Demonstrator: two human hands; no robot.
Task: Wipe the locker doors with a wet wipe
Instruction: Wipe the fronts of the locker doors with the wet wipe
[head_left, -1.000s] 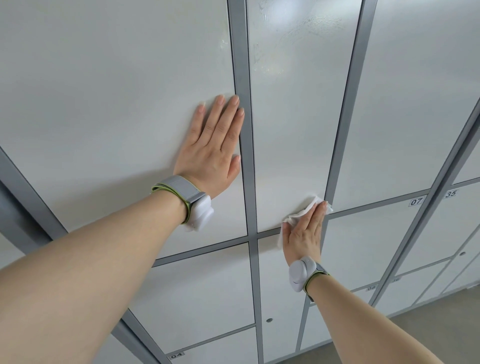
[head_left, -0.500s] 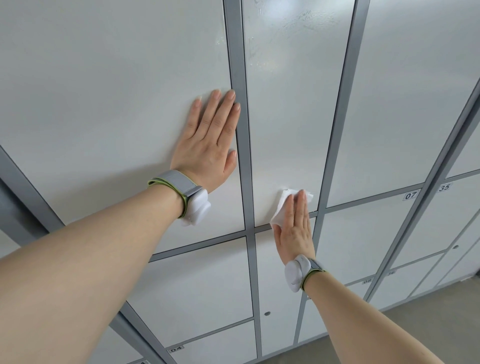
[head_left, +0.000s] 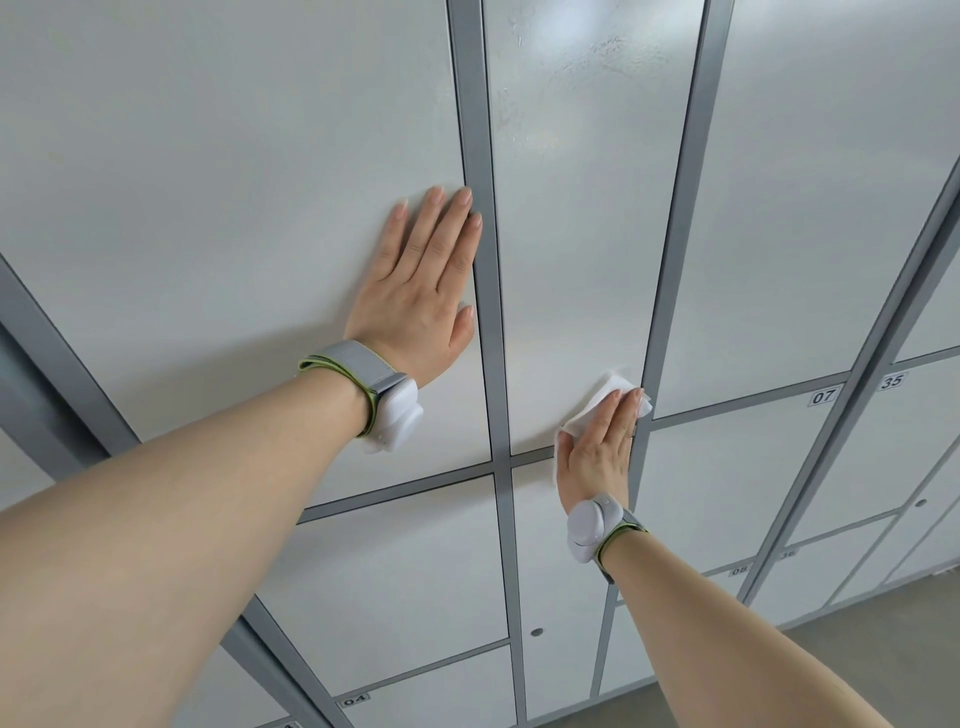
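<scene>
1. Since half a second ago my right hand (head_left: 597, 457) has slid the white crumpled wet wipe (head_left: 613, 395) to the right, from mid-width of the tall narrow white locker door (head_left: 571, 234) to its lower right corner.
2. My right fingers lie straight and together, pressing the wipe flat against that door. They grip nothing.
3. My left hand (head_left: 421, 296) has stayed where it was, palm flat and fingers straight on the wide white locker door (head_left: 208, 208), holding nothing.
4. The wipe's right edge now touches the grey vertical frame strip (head_left: 670, 234), so there is no room left that way.
5. My right palm crosses the grey horizontal frame strip (head_left: 530, 453) at the door's bottom edge and lies over the top of the small white lower door (head_left: 540, 545).
6. Up and to the left the narrow door is open surface, as far as the grey left vertical strip (head_left: 480, 156), which my left fingertips just touch.
</scene>
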